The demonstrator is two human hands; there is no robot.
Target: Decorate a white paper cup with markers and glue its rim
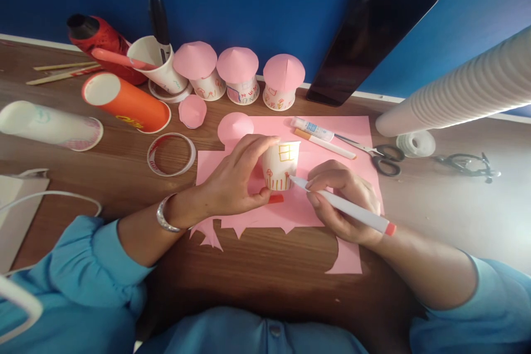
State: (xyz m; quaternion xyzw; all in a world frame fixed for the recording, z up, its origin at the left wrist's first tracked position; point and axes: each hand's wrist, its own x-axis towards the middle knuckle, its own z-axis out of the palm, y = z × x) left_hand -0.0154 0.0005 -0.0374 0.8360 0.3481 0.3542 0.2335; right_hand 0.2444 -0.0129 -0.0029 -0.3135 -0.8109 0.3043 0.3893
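Here, in the head view, the left hand (236, 177) closes around a small paper cup (281, 165), thumb below and fingers (257, 146) over its top, holding it tipped on its side just above a pink sheet (269, 126). The cup sits between the two hands and bears a yellow window and red-and-yellow strokes near its rim. The right hand (342, 202) grips a white marker (346, 208) in a writing hold, its tip touching the cup's side and its orange end pointing back past the wrist. A bracelet (164, 215) circles the left wrist.

Just beyond the right hand lie a glue tube (312, 129), a pen (326, 144) and scissors (381, 157), with a tape roll (415, 144) further out to its right. A pink cone (234, 127) rests just beyond the left hand's fingers. Further off, against the blue wall, stand three cups with pink roofs (238, 83). To the left of the left hand lie a ring (171, 154) and an orange tube (126, 102). A long stack of cups (456, 91) reaches in well beyond the right hand, and a phone (373, 33) leans on the wall.
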